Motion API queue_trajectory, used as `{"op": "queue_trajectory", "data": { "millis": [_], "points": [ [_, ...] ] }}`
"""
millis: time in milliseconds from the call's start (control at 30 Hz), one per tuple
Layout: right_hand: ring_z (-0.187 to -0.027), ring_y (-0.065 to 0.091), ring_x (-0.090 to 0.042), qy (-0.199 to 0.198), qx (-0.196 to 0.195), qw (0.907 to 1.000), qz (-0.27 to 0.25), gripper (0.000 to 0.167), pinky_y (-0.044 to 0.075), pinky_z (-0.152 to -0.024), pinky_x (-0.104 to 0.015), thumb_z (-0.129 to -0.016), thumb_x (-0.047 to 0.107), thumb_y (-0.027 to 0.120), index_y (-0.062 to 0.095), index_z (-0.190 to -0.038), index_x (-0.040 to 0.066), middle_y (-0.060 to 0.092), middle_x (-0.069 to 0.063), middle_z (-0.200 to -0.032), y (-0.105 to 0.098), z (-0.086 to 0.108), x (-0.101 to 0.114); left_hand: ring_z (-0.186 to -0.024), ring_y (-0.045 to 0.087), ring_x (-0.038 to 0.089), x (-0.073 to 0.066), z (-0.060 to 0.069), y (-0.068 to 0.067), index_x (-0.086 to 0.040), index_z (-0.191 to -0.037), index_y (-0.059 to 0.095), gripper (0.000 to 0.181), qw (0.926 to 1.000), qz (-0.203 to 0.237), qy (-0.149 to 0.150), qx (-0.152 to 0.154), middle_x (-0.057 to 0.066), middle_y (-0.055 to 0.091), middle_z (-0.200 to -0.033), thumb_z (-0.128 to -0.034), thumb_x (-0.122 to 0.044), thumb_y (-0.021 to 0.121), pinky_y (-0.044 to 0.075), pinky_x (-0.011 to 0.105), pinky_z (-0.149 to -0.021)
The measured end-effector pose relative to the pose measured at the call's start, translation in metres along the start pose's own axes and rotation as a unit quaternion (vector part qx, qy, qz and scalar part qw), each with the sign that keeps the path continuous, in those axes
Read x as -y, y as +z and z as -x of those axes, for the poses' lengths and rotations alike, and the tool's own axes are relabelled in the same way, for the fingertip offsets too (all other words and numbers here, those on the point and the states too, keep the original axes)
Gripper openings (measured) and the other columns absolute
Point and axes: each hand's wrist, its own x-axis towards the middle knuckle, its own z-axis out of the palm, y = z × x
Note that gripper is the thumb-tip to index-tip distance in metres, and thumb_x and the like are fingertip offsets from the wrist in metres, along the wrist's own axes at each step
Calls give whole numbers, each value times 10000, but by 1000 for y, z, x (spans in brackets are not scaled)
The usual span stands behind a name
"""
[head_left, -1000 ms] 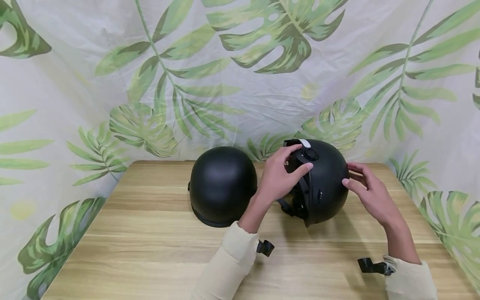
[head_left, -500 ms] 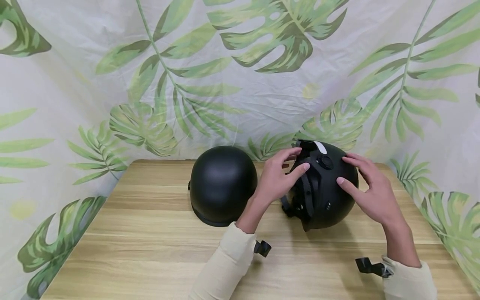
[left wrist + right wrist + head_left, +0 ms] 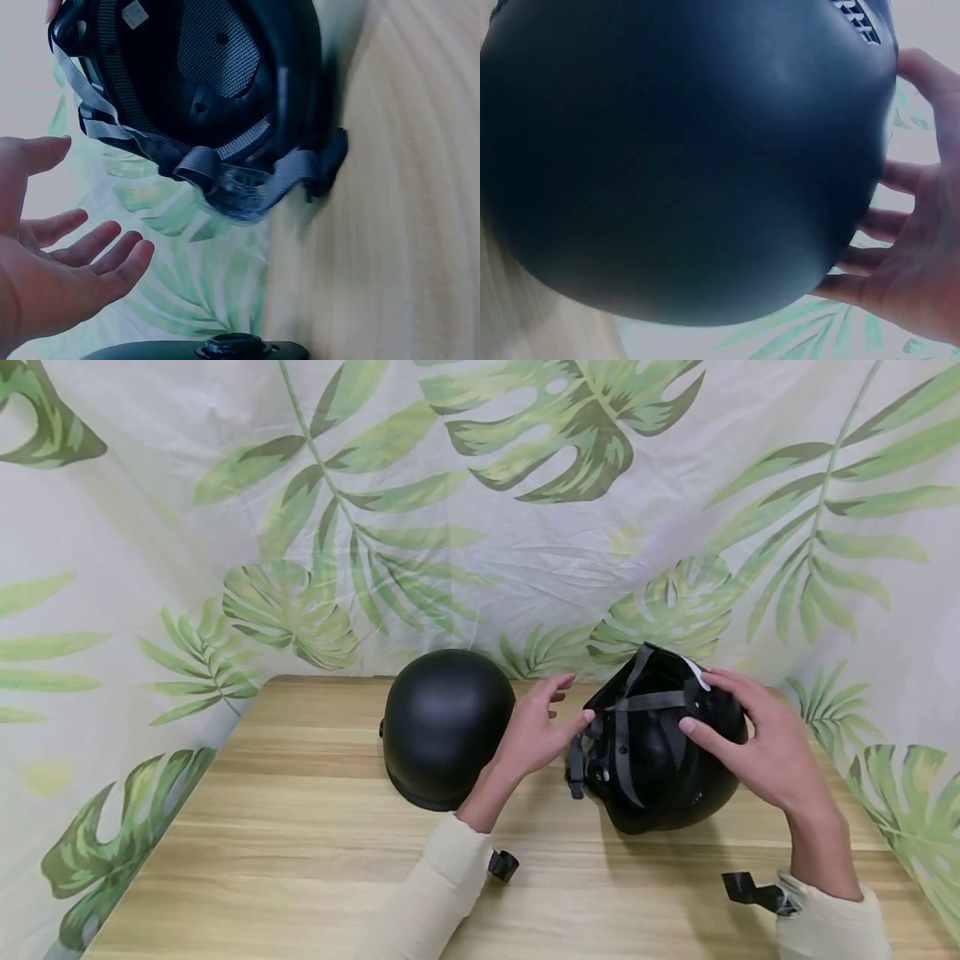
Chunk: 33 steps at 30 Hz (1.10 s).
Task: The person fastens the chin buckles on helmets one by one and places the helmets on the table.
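Tipped so its open underside and grey straps face left, a black helmet (image 3: 697,793) is at the right of the table. The right hand (image 3: 772,743) grips its upper right side, thumb on the near side and fingers higher up; in the right wrist view this hand (image 3: 922,247) has its fingertips along the smooth shell (image 3: 682,150). Between the two helmets the left hand (image 3: 536,727) holds nothing, its fingers apart. A gap separates that hand (image 3: 60,277) from the helmet's straps and padded inside (image 3: 217,52) in the left wrist view.
A second black helmet (image 3: 447,718), dome up, stands on the wooden table (image 3: 300,827) just left of the left hand. Behind the table hangs a leaf-patterned cloth (image 3: 480,543). Each wrist carries a small black mount.
The right helmet has turned, so its inside and straps now show, and has shifted slightly right with the right hand. The left hand has come away from it and moved slightly left.
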Motion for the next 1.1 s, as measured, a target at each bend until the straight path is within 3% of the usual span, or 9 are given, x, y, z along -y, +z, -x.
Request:
{"op": "queue_trajectory", "data": {
  "millis": [67,133,267,400,567,700,800,933,1100],
  "points": [
    [-1470,510,-348,-51,-6,10000,-41,634,315,-1089,-72,-964,303,817,591,-1550,219,567,-137,-1593,0,1,-4,-1421,592,340,3,0,1,-118,-1607,491,647,9999,-55,-66,73,141,562,-1580,-1036,-303,731,560,501,-1105],
    [-1458,522,-152,-90,-14,9998,-167,626,309,-1064,-8,-968,272,817,594,-1551,226,584,-152,-1572,0,1,-8,-1430,581,344,6,1,2,-122,-1620,472,670,9997,-127,-146,152,147,544,-1592,-1030,-302,736,557,502,-1111],
    [-1301,467,185,93,-28,9983,-580,565,375,-1048,2,-1009,234,773,602,-1547,208,606,-104,-1545,1,-1,-21,-1440,560,372,12,2,3,-117,-1641,434,715,9989,-246,-254,311,171,509,-1611,-1024,-303,743,536,514,-1132],
    [-1228,481,220,373,102,9958,-831,528,428,-957,2,-1063,241,696,569,-1572,181,588,-12,-1532,-2,0,-38,-1444,539,417,20,4,5,-95,-1660,385,787,9978,-337,-359,434,196,473,-1632,-1004,-318,758,510,551,-1145],
    [-1163,551,220,279,199,9915,-1258,474,477,-898,-28,-1092,159,628,570,-1561,126,598,155,-1425,-1,1,-56,-1528,454,381,46,1,15,-148,-1690,319,890,9968,-445,-514,430,153,414,-1687,-964,-368,785,434,569,-1215],
    [-1102,656,147,160,281,9778,-2070,397,562,-853,-83,-1089,59,597,627,-1484,83,655,264,-1279,2,-1,-64,-1594,383,320,68,-5,24,-234,-1709,268,921,9966,-582,-434,394,73,359,-1739,-965,-457,763,418,549,-1234],
    [-1049,702,87,142,387,9638,-2633,362,586,-838,-112,-1089,30,579,663,-1434,102,717,215,-1219,2,-1,-70,-1577,414,334,59,-1,20,-237,-1714,257,928,9969,-473,-467,411,75,356,-1744,-969,-482,752,432,563,-1219],
    [-1035,713,42,183,559,9449,-3219,351,603,-836,-142,-1096,16,557,678,-1408,123,738,144,-1209,4,1,-79,-1542,463,376,24,9,7,-193,-1719,256,923,9960,-260,-714,467,125,364,-1738,-982,-429,758,432,594,-1216],
    [-1037,701,21,352,798,9237,-3731,345,600,-845,-157,-1112,15,519,673,-1391,149,731,118,-1208,5,5,-88,-1523,492,371,11,11,1,-225,-1724,246,918,9954,-319,-780,448,106,367,-1741,-989,-428,757,465,588,-1191]
  ]
}}
